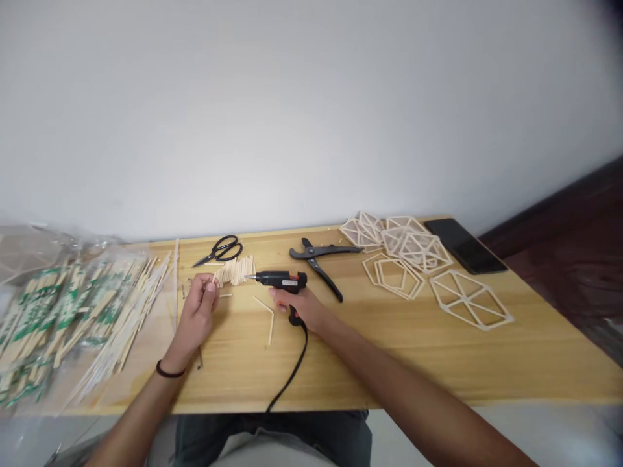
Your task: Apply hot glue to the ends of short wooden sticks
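My right hand (299, 306) is wrapped round the grip of a black hot glue gun (280, 279), its nozzle pointing left. A power cord (292, 374) runs from the grip down over the table's front edge. My left hand (200, 303) is closed in a pinch on a short wooden stick (215, 277), mostly hidden by the fingers. Just beyond that hand lies a row of short cut sticks (237, 270), close to the nozzle. Between my hands, two sticks joined at an angle (271, 313) rest on the wood.
Black scissors (226, 248) and a black-handled cutter (318, 256) lie toward the wall. Stick frames (470, 299), pentagon outlines (393, 275) and domed stick shapes (413, 243) sit right, beside a black phone (464, 245). Bagged chopsticks (58, 305) and loose sticks (139, 305) cover the left side.
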The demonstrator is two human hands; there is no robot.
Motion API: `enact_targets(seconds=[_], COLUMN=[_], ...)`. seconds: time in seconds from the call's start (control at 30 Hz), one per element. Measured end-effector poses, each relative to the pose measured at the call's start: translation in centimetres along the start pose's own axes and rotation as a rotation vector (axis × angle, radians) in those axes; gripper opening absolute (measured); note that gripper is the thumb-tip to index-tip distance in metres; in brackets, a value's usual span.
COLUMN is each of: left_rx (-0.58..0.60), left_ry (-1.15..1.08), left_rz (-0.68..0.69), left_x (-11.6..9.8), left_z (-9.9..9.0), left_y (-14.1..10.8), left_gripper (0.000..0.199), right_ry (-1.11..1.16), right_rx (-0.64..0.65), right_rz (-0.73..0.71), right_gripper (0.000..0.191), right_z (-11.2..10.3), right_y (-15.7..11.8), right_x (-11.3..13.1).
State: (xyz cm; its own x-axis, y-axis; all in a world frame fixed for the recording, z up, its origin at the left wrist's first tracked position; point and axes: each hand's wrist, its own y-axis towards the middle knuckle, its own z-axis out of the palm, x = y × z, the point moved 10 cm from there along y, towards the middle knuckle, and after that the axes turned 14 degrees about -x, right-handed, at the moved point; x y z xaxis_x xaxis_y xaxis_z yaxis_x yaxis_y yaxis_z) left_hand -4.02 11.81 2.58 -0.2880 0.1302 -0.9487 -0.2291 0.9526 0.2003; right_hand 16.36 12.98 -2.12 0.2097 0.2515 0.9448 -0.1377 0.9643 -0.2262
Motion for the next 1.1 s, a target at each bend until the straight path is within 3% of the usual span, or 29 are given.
enact_targets(seconds=[0.23,0.43,0.83,1.1], left_rx=[-0.049,-0.052,0.068,0.081], left_ry=[0.138,0.155,0.115,0.101], left_rz=[0.012,0.057,0.2,0.29], left_x=[0.0,-0.6,-2.7,-4.0], left_z=[-1.9,-2.6,1.3,2.0], left_y=[-3.5,-3.8,-1.9,-0.4], left_gripper=[0.027,0.025,0.035,0.039], right_ry=[0.111,0.136,0.124,0.104], right_rx=[-0.017,-0.048,-0.091,-0.092], right_rz=[-0.051,-0.073,-0.089,-0.068], right_gripper=[0.035,0.038,0.037,0.036], right_z=[0.3,0.0,-0.3,-0.6], right_y=[0.8,1.0,1.3,1.5], right_x=[0.1,0.3,0.1,0.1])
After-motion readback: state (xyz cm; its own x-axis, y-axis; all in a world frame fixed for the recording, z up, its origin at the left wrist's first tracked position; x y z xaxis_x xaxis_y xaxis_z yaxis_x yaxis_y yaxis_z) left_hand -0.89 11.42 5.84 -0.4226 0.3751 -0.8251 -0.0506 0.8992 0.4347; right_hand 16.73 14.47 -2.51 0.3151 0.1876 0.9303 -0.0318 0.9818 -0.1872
